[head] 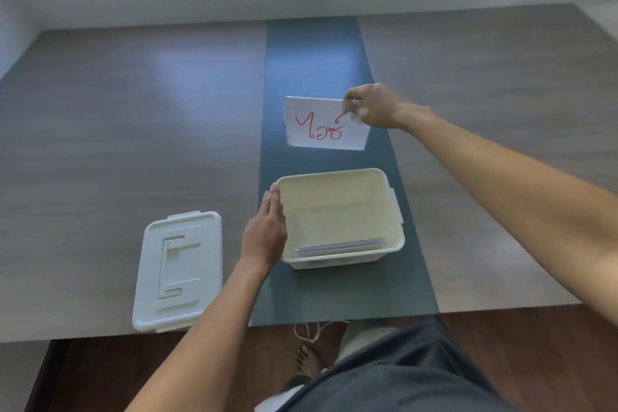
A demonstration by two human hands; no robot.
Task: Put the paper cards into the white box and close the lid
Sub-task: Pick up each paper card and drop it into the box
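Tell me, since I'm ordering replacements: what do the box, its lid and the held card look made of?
White box: seemingly smooth moulded plastic, with rounded rim and side clips. Lid: likely the same plastic, with a moulded recessed handle. Card: thin matt paper bearing red handwriting, pinched by the right hand.

"What carries it all?"
"A grey wood-grain table [133,130] with a dark teal strip [311,57] running from its far edge to its near edge."
"And what lies on it?"
"The open white box [394,211] sits on the strip, nearer the near edge. The lid [180,271] lies flat beside it, reaching the near edge."
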